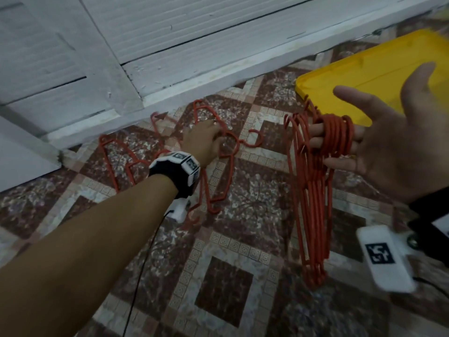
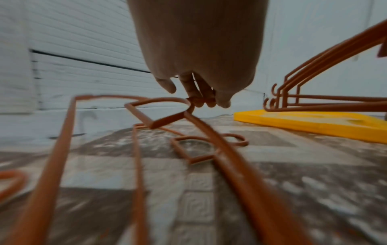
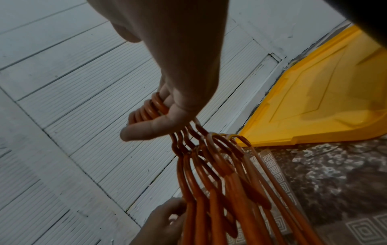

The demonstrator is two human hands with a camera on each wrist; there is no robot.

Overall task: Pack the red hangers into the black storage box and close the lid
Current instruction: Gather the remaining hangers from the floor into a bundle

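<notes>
The yellow lid lies flat on the patterned floor, against the base of the white panelled wall, and serves as the landmark here.

Just in front of the lid's near corner, the right hand is held palm-up with its fingers straight and spread. A bunch of red hangers hangs from those fingers by the hooks, which are threaded over them side by side. The bunch's long axis runs downward from the hand toward the floor, away from the lid, with the hooks uppermost and the shoulder ends lowest.

Farther from the lid, along the wall, the left hand reaches down to the loose red hangers scattered flat on the floor. Its fingertips pinch the hook of one hanger; that hanger's hook end is lifted toward the wall while its body slopes back along the floor away from the wall. The other loose hangers lie flat beside it, one hook curling toward the lid.
</notes>
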